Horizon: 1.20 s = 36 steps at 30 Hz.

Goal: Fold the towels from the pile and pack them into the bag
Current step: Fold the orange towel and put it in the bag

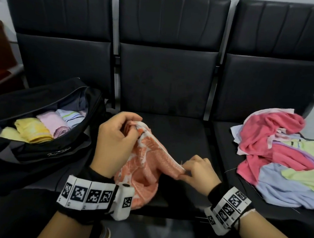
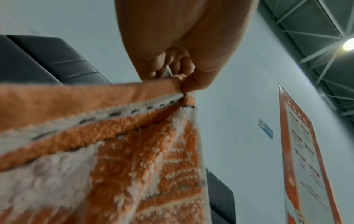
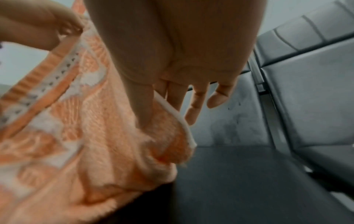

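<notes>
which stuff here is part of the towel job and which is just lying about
Part of the job:
- orange towel, pinched by left hand and right hand
- towel pile on the right seat
- open black bag with folded towels inside

Just there:
- bench seats
- wall poster

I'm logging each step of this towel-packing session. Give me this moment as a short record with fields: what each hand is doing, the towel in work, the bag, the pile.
towel in work: orange and white patterned terry towel, unfolded, held over the middle black seat
left hand: left hand pinches the towel's edge at one end
right hand: right hand pinches the same edge at its other end
bag: black zip bag on the left seat, open, holding folded yellow, pink and striped towels
pile: loose pile of pink, blue and green towels on the right seat, unfolded
</notes>
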{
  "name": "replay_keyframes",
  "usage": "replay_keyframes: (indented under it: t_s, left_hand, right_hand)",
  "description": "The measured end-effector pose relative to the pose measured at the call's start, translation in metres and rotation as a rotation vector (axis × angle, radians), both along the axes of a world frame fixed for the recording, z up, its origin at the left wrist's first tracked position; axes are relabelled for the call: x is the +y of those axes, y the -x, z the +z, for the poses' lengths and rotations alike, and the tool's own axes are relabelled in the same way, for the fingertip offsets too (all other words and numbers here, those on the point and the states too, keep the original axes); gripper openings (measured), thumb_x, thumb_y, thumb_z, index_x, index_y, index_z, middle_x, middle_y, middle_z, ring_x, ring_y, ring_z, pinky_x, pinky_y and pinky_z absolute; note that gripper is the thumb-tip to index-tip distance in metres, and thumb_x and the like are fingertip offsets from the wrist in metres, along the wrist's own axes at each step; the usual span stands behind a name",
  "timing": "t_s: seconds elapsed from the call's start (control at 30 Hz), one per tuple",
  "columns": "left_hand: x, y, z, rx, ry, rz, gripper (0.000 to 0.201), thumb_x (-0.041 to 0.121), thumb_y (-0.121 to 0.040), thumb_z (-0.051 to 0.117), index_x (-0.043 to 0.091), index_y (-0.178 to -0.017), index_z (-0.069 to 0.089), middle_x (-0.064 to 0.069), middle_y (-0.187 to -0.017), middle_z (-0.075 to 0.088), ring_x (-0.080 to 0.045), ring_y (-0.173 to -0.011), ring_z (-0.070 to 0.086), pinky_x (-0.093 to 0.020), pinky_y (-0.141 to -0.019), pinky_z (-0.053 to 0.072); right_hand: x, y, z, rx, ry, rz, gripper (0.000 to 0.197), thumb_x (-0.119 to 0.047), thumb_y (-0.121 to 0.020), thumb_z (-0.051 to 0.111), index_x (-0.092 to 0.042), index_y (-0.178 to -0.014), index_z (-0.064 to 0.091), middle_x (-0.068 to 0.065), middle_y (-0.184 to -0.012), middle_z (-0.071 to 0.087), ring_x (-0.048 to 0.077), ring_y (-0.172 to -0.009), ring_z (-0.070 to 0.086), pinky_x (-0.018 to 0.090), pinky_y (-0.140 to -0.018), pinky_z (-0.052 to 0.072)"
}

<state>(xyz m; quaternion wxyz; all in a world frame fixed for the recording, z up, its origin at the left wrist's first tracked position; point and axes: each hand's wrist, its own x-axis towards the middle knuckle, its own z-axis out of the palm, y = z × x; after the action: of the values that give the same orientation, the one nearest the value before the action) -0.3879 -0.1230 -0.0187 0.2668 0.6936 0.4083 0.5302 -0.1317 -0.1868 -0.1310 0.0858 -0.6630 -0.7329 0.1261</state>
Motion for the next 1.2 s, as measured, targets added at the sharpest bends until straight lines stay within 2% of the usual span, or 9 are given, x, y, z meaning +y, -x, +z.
replay_keyframes:
  t_s: [0.2, 0.3, 0.43, 0.63, 0.77, 0.87, 0.97, 1.1, 1.2]
  left_hand:
    - [0.009, 0.025, 0.006, -0.014, -0.015, 0.116, 0.030, 0.004, -0.084, 0.059, 0.031, -0.093, 0.069, 0.014, -0.089, 0.072, -0.002, -0.085, 0.068, -0.020, -0.080, 0.053]
    - [0.015, 0.036, 0.006, -0.001, -0.011, 0.201, 0.028, 0.001, -0.084, 0.059, 0.024, -0.096, 0.070, 0.014, -0.091, 0.070, -0.006, -0.084, 0.067, -0.024, -0.080, 0.054]
    - [0.024, 0.049, 0.004, 0.015, -0.005, 0.285, 0.030, 0.001, -0.084, 0.057, 0.026, -0.095, 0.068, 0.019, -0.089, 0.066, 0.004, -0.080, 0.062, -0.019, -0.079, 0.052]
    - [0.037, 0.063, -0.001, 0.079, -0.018, 0.323, 0.030, 0.003, -0.085, 0.058, 0.029, -0.096, 0.066, 0.021, -0.085, 0.064, 0.011, -0.078, 0.060, -0.004, -0.070, 0.045]
    - [0.043, 0.075, 0.005, 0.121, -0.054, 0.365, 0.029, 0.004, -0.084, 0.059, 0.030, -0.094, 0.066, 0.023, -0.083, 0.062, 0.015, -0.078, 0.059, 0.002, -0.069, 0.040]
    - [0.047, 0.077, 0.015, 0.164, -0.071, 0.353, 0.027, 0.005, -0.084, 0.059, 0.028, -0.094, 0.066, 0.015, -0.085, 0.066, 0.007, -0.078, 0.060, -0.007, -0.072, 0.045]
    - [0.047, 0.074, 0.041, 0.136, -0.125, 0.335, 0.026, 0.003, -0.086, 0.060, 0.026, -0.094, 0.067, 0.012, -0.086, 0.067, -0.003, -0.077, 0.061, -0.027, -0.076, 0.054]
    - [0.042, 0.076, 0.093, -0.014, -0.397, 0.364, 0.026, 0.013, -0.088, 0.058, 0.036, -0.097, 0.063, 0.025, -0.083, 0.061, 0.010, -0.079, 0.061, -0.006, -0.072, 0.047]
    - [0.039, 0.074, 0.107, 0.028, -0.315, 0.344, 0.031, 0.007, -0.086, 0.059, 0.038, -0.088, 0.062, 0.020, -0.083, 0.062, 0.002, -0.077, 0.061, -0.006, -0.070, 0.044]
  right_hand:
    - [-0.003, -0.016, -0.008, -0.147, -0.041, 0.122, 0.029, -0.054, -0.083, 0.064, -0.029, -0.095, 0.072, -0.023, -0.111, 0.066, 0.008, -0.116, 0.045, 0.029, -0.089, 0.033]
    - [-0.002, -0.027, 0.000, -0.115, -0.115, 0.099, 0.025, -0.051, -0.082, 0.066, -0.028, -0.092, 0.070, -0.019, -0.099, 0.066, 0.011, -0.110, 0.050, 0.029, -0.088, 0.038]
    - [-0.001, -0.039, 0.020, 0.163, -0.357, 0.001, 0.011, -0.023, -0.083, 0.079, -0.019, -0.092, 0.075, -0.006, -0.086, 0.068, 0.019, -0.089, 0.059, 0.038, -0.082, 0.051]
    - [0.010, -0.042, 0.054, 0.457, -0.489, -0.143, 0.009, -0.010, -0.082, 0.078, -0.018, -0.086, 0.079, -0.003, -0.079, 0.059, 0.009, -0.075, 0.059, 0.016, -0.070, 0.045]
    - [0.015, -0.038, 0.079, 0.455, -0.462, -0.134, 0.006, -0.006, -0.080, 0.078, -0.010, -0.084, 0.077, -0.003, -0.094, 0.057, 0.005, -0.083, 0.057, 0.009, -0.075, 0.043]
    - [0.021, -0.044, 0.108, 0.472, -0.426, -0.120, 0.012, -0.006, -0.081, 0.078, -0.018, -0.082, 0.075, -0.005, -0.087, 0.070, 0.008, -0.081, 0.066, 0.025, -0.078, 0.052]
    - [0.028, -0.049, 0.144, 0.525, -0.653, -0.224, 0.021, -0.008, -0.080, 0.079, -0.027, -0.082, 0.072, -0.014, -0.076, 0.069, -0.002, -0.073, 0.064, 0.021, -0.074, 0.052]
    - [0.024, -0.046, 0.194, 0.649, -0.964, -0.230, 0.018, -0.015, -0.082, 0.076, -0.033, -0.086, 0.073, -0.025, -0.076, 0.070, -0.005, -0.073, 0.064, 0.012, -0.071, 0.048]
    - [0.010, -0.044, 0.214, 0.609, -0.933, -0.192, 0.013, -0.016, -0.086, 0.072, -0.027, -0.092, 0.075, -0.018, -0.082, 0.071, 0.002, -0.076, 0.067, 0.020, -0.071, 0.054]
